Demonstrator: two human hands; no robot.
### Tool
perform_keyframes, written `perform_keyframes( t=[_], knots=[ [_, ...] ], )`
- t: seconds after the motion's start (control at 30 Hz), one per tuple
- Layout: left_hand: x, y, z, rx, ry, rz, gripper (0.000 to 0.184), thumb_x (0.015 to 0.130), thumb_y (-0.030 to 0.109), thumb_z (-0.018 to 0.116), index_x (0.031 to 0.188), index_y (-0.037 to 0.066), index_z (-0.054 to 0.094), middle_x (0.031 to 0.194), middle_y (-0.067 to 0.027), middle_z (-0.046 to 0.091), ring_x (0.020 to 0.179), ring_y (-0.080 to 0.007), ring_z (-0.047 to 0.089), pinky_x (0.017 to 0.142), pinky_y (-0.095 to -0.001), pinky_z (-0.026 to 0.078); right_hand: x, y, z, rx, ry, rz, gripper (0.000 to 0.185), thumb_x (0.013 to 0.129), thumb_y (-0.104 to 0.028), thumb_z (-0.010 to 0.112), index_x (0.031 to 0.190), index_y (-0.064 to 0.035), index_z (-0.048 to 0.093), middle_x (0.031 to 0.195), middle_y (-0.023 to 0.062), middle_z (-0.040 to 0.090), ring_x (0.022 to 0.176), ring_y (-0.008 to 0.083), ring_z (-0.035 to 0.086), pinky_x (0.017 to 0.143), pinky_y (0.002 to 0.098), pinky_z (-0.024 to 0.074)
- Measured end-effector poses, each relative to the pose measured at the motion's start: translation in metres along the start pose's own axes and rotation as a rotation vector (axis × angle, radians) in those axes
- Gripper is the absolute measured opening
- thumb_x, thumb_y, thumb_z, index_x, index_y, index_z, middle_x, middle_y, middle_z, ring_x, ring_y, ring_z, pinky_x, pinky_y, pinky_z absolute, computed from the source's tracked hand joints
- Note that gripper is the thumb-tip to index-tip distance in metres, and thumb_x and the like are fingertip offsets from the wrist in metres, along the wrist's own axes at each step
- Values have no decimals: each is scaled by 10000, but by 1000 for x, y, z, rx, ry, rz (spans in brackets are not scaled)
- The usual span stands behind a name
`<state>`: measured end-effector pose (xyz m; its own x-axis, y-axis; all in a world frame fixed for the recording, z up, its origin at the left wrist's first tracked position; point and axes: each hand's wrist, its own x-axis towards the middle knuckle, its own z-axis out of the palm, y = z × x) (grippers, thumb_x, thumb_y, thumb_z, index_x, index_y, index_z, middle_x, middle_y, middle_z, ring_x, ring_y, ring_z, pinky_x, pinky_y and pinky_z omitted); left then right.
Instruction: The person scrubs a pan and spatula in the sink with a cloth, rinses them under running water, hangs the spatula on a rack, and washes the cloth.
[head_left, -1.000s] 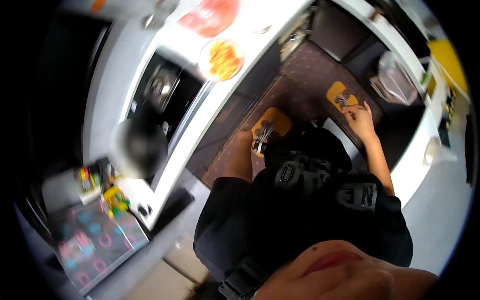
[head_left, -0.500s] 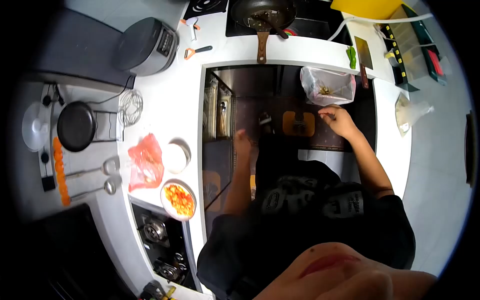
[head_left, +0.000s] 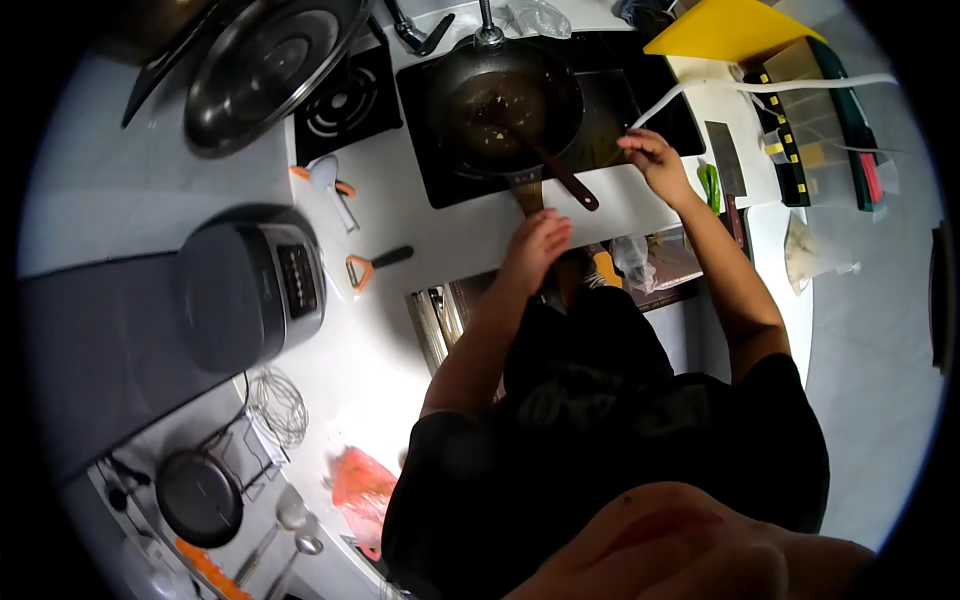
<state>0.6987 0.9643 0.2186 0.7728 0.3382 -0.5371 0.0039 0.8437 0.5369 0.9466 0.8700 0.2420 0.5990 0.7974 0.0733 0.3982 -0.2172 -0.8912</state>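
Note:
My left hand (head_left: 537,250) is over the counter's front edge, right by the wooden handle of the wok. Its fingers are stretched forward, and I cannot tell whether they touch the handle. The dark wok (head_left: 495,105) sits in the black sink (head_left: 620,95), with murky liquid and light food scraps inside. Across its rim leans a utensil with a dark red-brown handle (head_left: 570,182); its head is hidden in the liquid. My right hand (head_left: 658,165), fingers apart and nothing in them, hovers at the sink's front right, close below the end of the white hose (head_left: 760,87).
Right of the sink lie a green pepper (head_left: 709,187) and a cleaver (head_left: 725,160). A lined bin (head_left: 670,262) stands below the counter edge. At left are a peeler (head_left: 375,265), a rice cooker (head_left: 255,290), a whisk (head_left: 280,405) and a pink plastic bag (head_left: 362,490).
My view has turned and moved closer to the sink. Both hands have moved forward, from low over the floor and bin to the counter and sink edge.

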Motion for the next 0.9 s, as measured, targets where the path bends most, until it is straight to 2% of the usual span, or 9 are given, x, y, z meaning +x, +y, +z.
perform_keyframes(
  t=[0.2,0.33,0.4,0.43,0.57,0.67,0.77,0.83,0.9],
  knots=[
    [56,-1,29,-177,92,-370,522,807,361,610,1154,22,417,1149,-134,479,1118,-251,410,1004,-406,273,150,53,14,-29,103,101,323,785,-79,579,1107,-61,572,1034,65,605,931,158,567,858,262,415],
    [87,-6,28,-315,46,-374,516,803,363,615,1145,28,422,1144,-141,494,1126,-254,409,1028,-409,224,249,70,40,-825,388,-298,305,792,-149,582,1089,-78,585,925,89,631,832,156,592,752,273,459],
    [96,-10,22,-357,35,-330,450,814,368,599,1096,53,445,979,-114,572,961,-225,536,892,-369,398,292,51,56,-412,99,233,653,672,-194,656,1264,-111,395,1325,203,308,1191,301,385,997,335,328],
    [99,-8,23,-308,58,-314,426,827,361,584,1093,62,437,904,-106,575,857,-213,562,794,-352,439,310,69,70,-672,268,-93,623,674,-178,638,1251,-109,414,1265,225,374,1162,358,397,979,367,338],
    [84,26,23,-89,119,-233,320,877,298,520,1084,84,404,680,-80,535,558,-183,555,564,-331,475,361,106,99,-662,204,-177,498,722,-177,559,1193,-48,464,1157,237,493,1073,356,472,951,357,366],
    [64,44,16,-75,185,-104,266,898,245,480,1077,73,384,605,-65,482,458,-166,490,497,-326,455,361,84,91,-513,-7,126,374,724,-174,554,1059,-9,558,979,228,592,932,352,556,850,363,431],
    [45,50,-2,60,149,-90,246,907,207,456,1078,50,376,602,-65,476,455,-153,477,502,-318,459,373,159,53,151,-49,213,258,738,-128,522,954,-12,603,825,178,638,720,264,617,645,364,480],
    [29,62,-7,129,146,-158,223,903,172,449,1071,43,380,631,-69,486,457,-151,482,495,-322,459,344,111,33,-279,198,324,234,797,-138,499,983,-64,620,899,95,650,851,216,600,769,380,457],
    [21,58,-17,170,163,-146,214,896,160,456,1067,51,386,641,-56,479,442,-136,454,462,-300,429,315,130,15,-59,120,122,195,832,-176,546,935,-25,614,641,20,562,572,94,508,536,241,404]
  ],
)
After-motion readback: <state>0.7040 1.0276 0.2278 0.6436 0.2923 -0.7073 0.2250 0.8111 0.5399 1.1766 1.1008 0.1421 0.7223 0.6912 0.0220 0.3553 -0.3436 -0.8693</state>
